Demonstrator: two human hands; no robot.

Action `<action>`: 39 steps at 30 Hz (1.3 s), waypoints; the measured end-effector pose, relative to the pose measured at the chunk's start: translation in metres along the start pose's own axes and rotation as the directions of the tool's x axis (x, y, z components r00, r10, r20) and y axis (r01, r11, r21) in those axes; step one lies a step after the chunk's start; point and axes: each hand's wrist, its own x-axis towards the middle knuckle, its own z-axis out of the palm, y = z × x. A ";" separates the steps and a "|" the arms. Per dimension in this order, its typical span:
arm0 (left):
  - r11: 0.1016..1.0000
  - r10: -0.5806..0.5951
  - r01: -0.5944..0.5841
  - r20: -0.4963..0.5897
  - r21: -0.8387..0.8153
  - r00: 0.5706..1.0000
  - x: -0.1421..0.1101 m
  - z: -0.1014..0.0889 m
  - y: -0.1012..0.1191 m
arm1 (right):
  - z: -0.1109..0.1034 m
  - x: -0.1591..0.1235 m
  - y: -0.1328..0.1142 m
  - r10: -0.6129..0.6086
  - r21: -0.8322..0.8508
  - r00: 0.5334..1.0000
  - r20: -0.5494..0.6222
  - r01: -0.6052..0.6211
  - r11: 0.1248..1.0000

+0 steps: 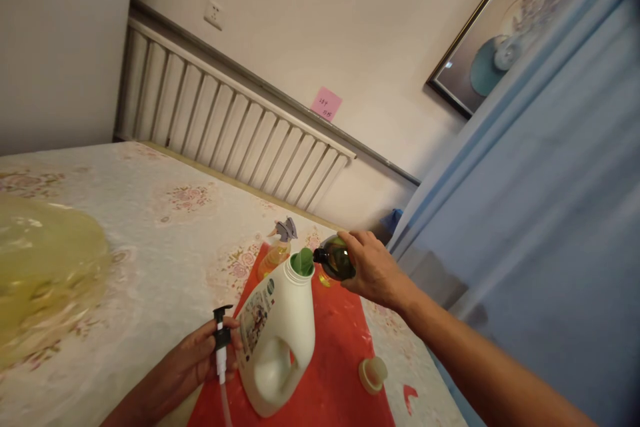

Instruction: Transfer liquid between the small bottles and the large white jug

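Note:
My right hand [373,267] grips a dark glass bottle [338,259], tipped so its black neck meets the mouth of a large white jug [287,327]. A green spout piece [303,261] sits in the jug's opening. Whether liquid flows is too small to tell. My left hand [203,353] holds a black and white pump head [221,340] with a clear dip tube hanging down, and its fingers lie against the jug's labelled side. The jug stands tilted in view on a red sheet [335,347].
Behind the jug stands a spray bottle [278,247] with a grey trigger. A pale cap [373,374] lies at the red sheet's right side, near a red scrap [410,397]. A yellow translucent basin [50,267] occupies the left of the flowered tablecloth [165,240]. A blue curtain [540,213] hangs at right.

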 end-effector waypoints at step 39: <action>1.000 0.010 -0.010 -0.016 0.021 1.000 -0.002 0.013 0.007 | -0.012 0.002 0.001 -0.040 -0.097 0.999 0.006 0.041 0.994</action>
